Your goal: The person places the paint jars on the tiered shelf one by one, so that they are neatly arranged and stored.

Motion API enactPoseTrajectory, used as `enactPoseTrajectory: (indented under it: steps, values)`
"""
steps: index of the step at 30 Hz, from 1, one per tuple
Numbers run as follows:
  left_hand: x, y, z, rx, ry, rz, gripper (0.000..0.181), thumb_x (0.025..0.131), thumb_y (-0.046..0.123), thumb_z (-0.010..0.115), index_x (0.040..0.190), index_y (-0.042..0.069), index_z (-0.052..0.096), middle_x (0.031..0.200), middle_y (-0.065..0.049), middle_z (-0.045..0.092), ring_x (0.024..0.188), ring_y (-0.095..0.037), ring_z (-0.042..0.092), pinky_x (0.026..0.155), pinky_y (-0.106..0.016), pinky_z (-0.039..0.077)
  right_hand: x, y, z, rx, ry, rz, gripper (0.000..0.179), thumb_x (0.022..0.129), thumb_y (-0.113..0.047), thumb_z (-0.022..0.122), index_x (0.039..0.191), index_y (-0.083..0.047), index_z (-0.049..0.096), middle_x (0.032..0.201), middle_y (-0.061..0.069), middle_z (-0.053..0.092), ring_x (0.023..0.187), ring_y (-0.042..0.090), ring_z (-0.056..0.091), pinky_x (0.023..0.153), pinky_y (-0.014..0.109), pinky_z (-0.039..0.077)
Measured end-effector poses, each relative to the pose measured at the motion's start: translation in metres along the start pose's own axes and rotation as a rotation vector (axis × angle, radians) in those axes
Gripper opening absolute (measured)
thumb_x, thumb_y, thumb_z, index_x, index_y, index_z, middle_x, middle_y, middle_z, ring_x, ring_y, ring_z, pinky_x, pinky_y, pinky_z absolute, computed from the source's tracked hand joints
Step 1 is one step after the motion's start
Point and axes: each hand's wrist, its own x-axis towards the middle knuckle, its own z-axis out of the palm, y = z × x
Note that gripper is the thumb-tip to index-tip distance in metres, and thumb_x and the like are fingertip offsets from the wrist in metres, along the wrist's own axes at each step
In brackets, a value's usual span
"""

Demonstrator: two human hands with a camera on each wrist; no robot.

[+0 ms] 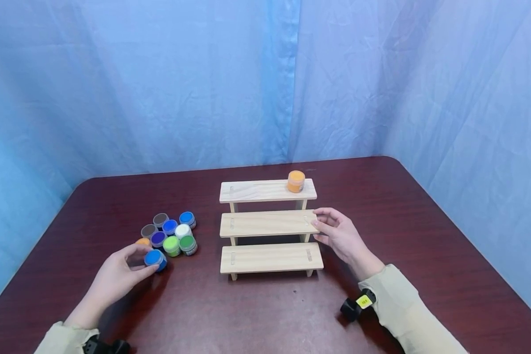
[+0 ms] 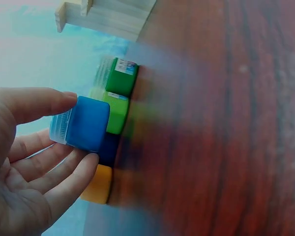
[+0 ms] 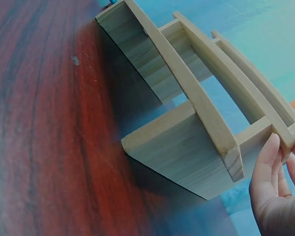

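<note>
My left hand (image 1: pixel 117 275) pinches a blue paint jar (image 1: pixel 155 259) with a clear lid, thumb on one side and fingers on the other. In the left wrist view this blue jar (image 2: pixel 88 124) overlaps the light green jar (image 2: pixel 117 110) and a dark blue one behind it. A three-tier wooden stand (image 1: pixel 265 223) rises in the middle of the table. At the right end of its middle tier, my right hand (image 1: pixel 339 236) holds the board's edge between thumb and fingers, as the right wrist view also shows. An orange jar (image 1: pixel 296 181) sits at the right of the top tier.
Beside my left hand several paint jars stand clustered, among them white (image 1: pixel 183 231), dark green (image 1: pixel 188 244), purple (image 1: pixel 158 239), brown (image 1: pixel 161 220) and a partly hidden orange one (image 1: pixel 143 241). Blue curtains (image 1: pixel 181 88) hang behind the dark red table (image 1: pixel 248 314).
</note>
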Motion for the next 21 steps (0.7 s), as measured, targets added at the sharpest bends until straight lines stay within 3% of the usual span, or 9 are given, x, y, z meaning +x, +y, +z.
enactPoseTrajectory:
  steps: [12, 16, 21]
  values:
    - [-0.004, 0.0058, -0.0098, -0.039, 0.1, 0.044, 0.044, 0.081, 0.029, 0.072, 0.115, 0.004, 0.058, 0.112, -0.017, 0.062, 0.096, -0.028, 0.065, 0.074, -0.03, 0.057, 0.0014, 0.0016, 0.0004, 0.026, 0.017, 0.015, 0.023, 0.09, 0.0, 0.054, 0.1, -0.02, 0.056, 0.08, -0.009, 0.055, 0.071, 0.005, 0.056, 0.066, 0.018, 0.053]
    - [-0.0049, 0.0076, -0.0102, -0.036, 0.125, 0.058, 0.043, 0.08, 0.028, 0.072, 0.114, 0.006, 0.058, 0.11, -0.014, 0.063, 0.09, -0.009, 0.065, 0.073, -0.025, 0.057, 0.0014, 0.0018, 0.0006, 0.018, 0.028, 0.013, 0.022, 0.09, 0.0, 0.055, 0.1, -0.02, 0.057, 0.08, -0.009, 0.054, 0.072, 0.005, 0.056, 0.067, 0.019, 0.053]
    - [-0.0054, 0.0093, -0.0096, -0.058, 0.144, 0.063, 0.043, 0.079, 0.026, 0.074, 0.114, 0.004, 0.058, 0.109, -0.016, 0.063, 0.082, 0.016, 0.053, 0.071, -0.021, 0.057, 0.0008, 0.0005, 0.0013, 0.011, 0.037, 0.017, 0.021, 0.09, -0.001, 0.056, 0.1, -0.019, 0.057, 0.081, -0.009, 0.054, 0.073, 0.004, 0.056, 0.068, 0.019, 0.053]
